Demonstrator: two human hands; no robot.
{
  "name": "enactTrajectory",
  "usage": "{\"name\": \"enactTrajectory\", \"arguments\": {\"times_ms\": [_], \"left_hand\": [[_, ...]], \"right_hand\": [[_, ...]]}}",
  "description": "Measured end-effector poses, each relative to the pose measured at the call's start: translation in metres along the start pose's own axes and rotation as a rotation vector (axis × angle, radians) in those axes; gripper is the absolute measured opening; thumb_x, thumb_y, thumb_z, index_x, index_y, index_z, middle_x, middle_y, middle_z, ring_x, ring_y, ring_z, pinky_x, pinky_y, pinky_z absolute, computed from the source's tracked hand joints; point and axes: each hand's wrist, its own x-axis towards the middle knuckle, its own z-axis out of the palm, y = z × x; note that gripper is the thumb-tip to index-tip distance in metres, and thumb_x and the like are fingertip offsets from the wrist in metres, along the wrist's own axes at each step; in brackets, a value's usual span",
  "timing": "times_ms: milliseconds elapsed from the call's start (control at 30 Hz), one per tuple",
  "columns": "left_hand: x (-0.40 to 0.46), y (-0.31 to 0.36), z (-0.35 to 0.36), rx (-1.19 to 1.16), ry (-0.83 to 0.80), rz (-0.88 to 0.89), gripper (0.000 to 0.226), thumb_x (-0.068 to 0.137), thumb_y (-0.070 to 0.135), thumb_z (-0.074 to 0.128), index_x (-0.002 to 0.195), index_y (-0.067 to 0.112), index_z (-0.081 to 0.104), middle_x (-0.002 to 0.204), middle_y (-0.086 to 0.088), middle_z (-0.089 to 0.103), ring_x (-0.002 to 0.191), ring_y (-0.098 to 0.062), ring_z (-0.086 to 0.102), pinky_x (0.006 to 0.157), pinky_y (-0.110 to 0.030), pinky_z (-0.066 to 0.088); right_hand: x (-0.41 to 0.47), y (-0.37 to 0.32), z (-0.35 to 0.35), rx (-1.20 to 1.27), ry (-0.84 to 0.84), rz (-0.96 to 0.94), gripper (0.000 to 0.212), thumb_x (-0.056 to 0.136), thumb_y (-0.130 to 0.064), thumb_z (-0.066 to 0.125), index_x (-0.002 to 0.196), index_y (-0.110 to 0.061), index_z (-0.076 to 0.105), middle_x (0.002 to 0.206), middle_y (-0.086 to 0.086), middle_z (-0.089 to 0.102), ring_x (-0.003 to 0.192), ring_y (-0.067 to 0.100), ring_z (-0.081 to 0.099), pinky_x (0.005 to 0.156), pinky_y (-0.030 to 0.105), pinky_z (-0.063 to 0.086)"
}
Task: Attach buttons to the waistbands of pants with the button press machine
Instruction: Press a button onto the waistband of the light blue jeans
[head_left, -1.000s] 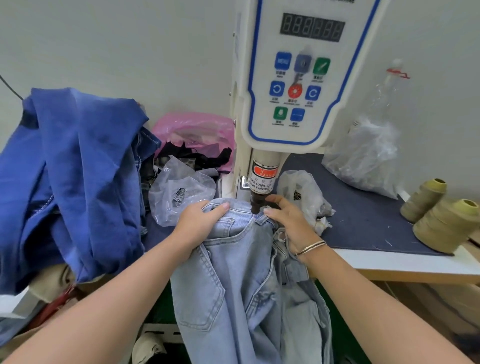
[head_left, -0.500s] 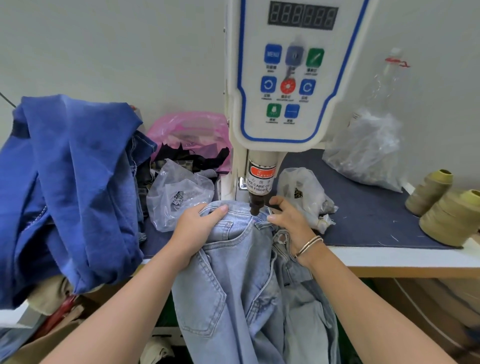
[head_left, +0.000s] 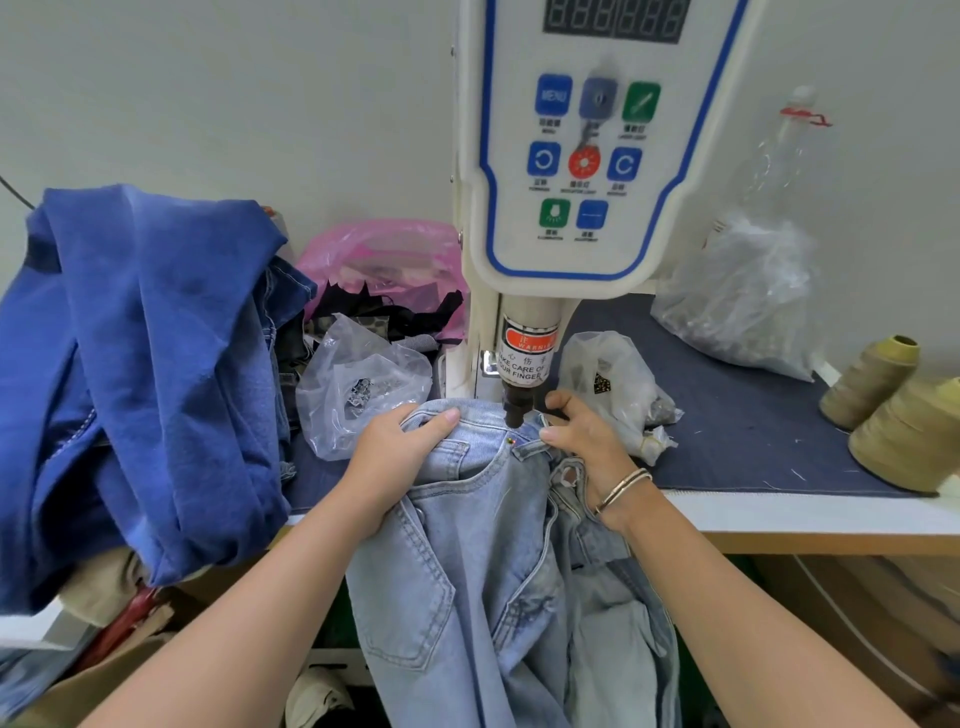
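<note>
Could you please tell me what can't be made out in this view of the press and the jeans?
- Die under the punch: hidden by the jeans, head view.
- Display: cut off by the top edge.
- Right hand fingertips: tucked behind the waistband.
- Bag contents: too small.

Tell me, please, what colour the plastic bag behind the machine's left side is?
Pink and translucent: the plastic bag shows best in the head view.

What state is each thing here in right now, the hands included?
Jeans: waistband under the press head, legs hanging off the table.
Left hand: grips the waistband.
Right hand: pinches the waistband.
Press head: raised just above the denim.
Display: dark.
</note>
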Motion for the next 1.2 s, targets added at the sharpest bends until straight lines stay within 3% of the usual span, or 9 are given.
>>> {"name": "enactTrajectory", "arguments": {"times_ms": [167, 300, 367, 500, 667, 833, 933, 1067, 1200], "left_hand": [[-0.003, -0.002, -0.002, -0.016, -0.002, 0.017, 0.032, 0.084, 0.055, 0.059, 0.080, 0.027, 0.074, 0.086, 0.011, 0.073, 0.085, -0.005, 0.067, 0.077, -0.018, 0.047], [-0.012, -0.004, -0.006, -0.066, -0.159, 0.017, 0.046, 0.085, 0.058, 0.058, 0.080, 0.017, 0.079, 0.090, -0.005, 0.076, 0.090, -0.019, 0.071, 0.083, -0.029, 0.052], [-0.014, -0.005, -0.007, -0.059, -0.218, 0.043, 0.044, 0.084, 0.047, 0.052, 0.087, 0.011, 0.078, 0.093, -0.009, 0.076, 0.094, -0.024, 0.071, 0.087, -0.034, 0.053], [-0.013, -0.004, -0.006, -0.016, -0.167, 0.094, 0.057, 0.077, 0.045, 0.054, 0.090, -0.009, 0.067, 0.094, -0.023, 0.071, 0.085, -0.023, 0.069, 0.084, -0.036, 0.050], [-0.009, -0.005, -0.007, -0.051, -0.130, 0.105, 0.059, 0.077, 0.041, 0.055, 0.083, -0.018, 0.056, 0.080, -0.017, 0.063, 0.077, -0.021, 0.058, 0.075, -0.036, 0.045], [-0.010, -0.006, -0.006, -0.053, -0.118, 0.121, 0.059, 0.079, 0.039, 0.054, 0.084, -0.020, 0.054, 0.078, -0.015, 0.062, 0.075, -0.021, 0.058, 0.072, -0.033, 0.046], [-0.011, -0.005, -0.007, -0.042, -0.122, 0.128, 0.062, 0.078, 0.043, 0.055, 0.083, -0.019, 0.054, 0.079, -0.016, 0.061, 0.076, -0.021, 0.057, 0.072, -0.034, 0.047], [-0.013, -0.005, -0.009, 0.055, -0.148, 0.158, 0.074, 0.070, 0.057, 0.053, 0.089, -0.014, 0.059, 0.086, -0.022, 0.066, 0.080, -0.020, 0.060, 0.083, -0.049, 0.049], [-0.015, -0.006, -0.009, 0.189, -0.219, 0.222, 0.055, 0.073, 0.057, 0.049, 0.071, 0.002, 0.058, 0.070, -0.003, 0.054, 0.070, -0.013, 0.049, 0.068, -0.035, 0.041]], "right_hand": [[-0.008, -0.002, 0.003, -0.051, -0.032, 0.004, 0.025, 0.064, -0.009, 0.057, 0.087, -0.016, 0.050, 0.065, -0.009, 0.051, 0.057, 0.002, 0.048, 0.055, 0.015, 0.040], [-0.029, -0.010, 0.000, -0.120, -0.307, 0.032, 0.006, 0.078, -0.011, 0.059, 0.077, -0.016, 0.057, 0.067, -0.011, 0.056, 0.061, 0.002, 0.051, 0.060, 0.014, 0.043], [-0.028, -0.020, -0.009, -0.345, -0.197, 0.019, 0.018, 0.088, -0.019, 0.060, 0.070, -0.021, 0.064, 0.065, -0.007, 0.060, 0.062, 0.005, 0.053, 0.061, 0.015, 0.044], [-0.001, -0.055, -0.043, -0.886, 0.494, -0.019, 0.026, 0.094, -0.022, 0.050, 0.080, -0.009, 0.069, 0.075, 0.009, 0.065, 0.070, 0.024, 0.057, 0.065, 0.032, 0.045], [0.044, -0.068, -0.044, -1.695, 0.183, 0.419, 0.033, 0.097, -0.027, 0.042, 0.125, -0.020, 0.058, 0.124, 0.010, 0.057, 0.110, 0.031, 0.056, 0.092, 0.038, 0.046], [0.074, -0.060, -0.034, -1.751, 0.162, 0.707, 0.040, 0.099, -0.023, 0.042, 0.138, -0.012, 0.045, 0.141, 0.006, 0.045, 0.131, 0.025, 0.042, 0.104, 0.032, 0.034], [0.075, -0.055, -0.028, -1.881, 0.196, 0.436, 0.028, 0.095, -0.019, 0.048, 0.120, -0.011, 0.058, 0.125, 0.010, 0.059, 0.115, 0.028, 0.056, 0.083, 0.035, 0.044], [0.080, -0.062, -0.014, -1.717, 0.210, 0.850, 0.050, 0.097, -0.040, 0.046, 0.138, -0.013, 0.040, 0.144, 0.008, 0.042, 0.136, 0.027, 0.035, 0.108, 0.033, 0.029], [0.080, -0.059, -0.016, -1.712, 0.174, 0.835, 0.051, 0.096, -0.042, 0.045, 0.136, -0.010, 0.043, 0.142, 0.013, 0.044, 0.133, 0.033, 0.039, 0.108, 0.036, 0.031]]}}
